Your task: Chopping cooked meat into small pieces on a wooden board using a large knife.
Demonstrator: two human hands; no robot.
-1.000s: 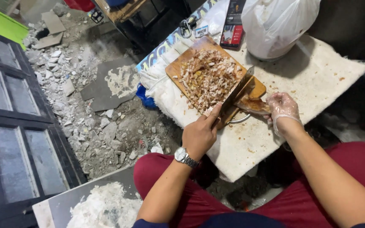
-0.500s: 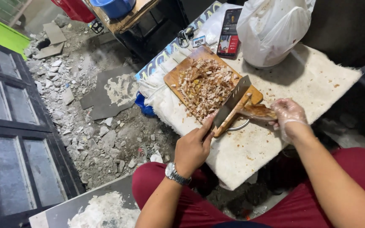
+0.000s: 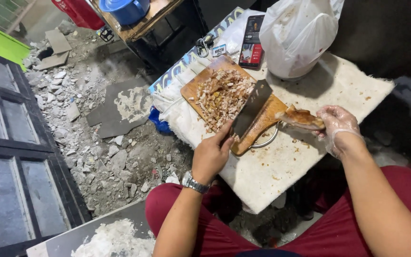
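Left hand (image 3: 211,154) wrapped round handle of broad dark steel cleaver (image 3: 251,109), fingers clamped on it, wristwatch on that arm; blade tilted, lying over near end of brown wooden cutting board (image 3: 193,90), long axis running from handle at lower left up to upper right. Right hand (image 3: 336,126) in thin clear plastic glove, fingers pinched shut on one end of browned, crisp-skinned strip of cooked meat (image 3: 300,117). Strip held off right edge of board, above pale fabric-covered tabletop (image 3: 310,166), long axis approx. left-right, free end pointing at blade, just beside it, not touching as far as visible. So meat lies to right of cleaver, w/ right hand far nearer to it. Heap of finely chopped pale meat (image 3: 222,93) on far half of board. Behind: white plastic bag (image 3: 298,33), dark phone (image 3: 252,35). Rubble on floor at left.
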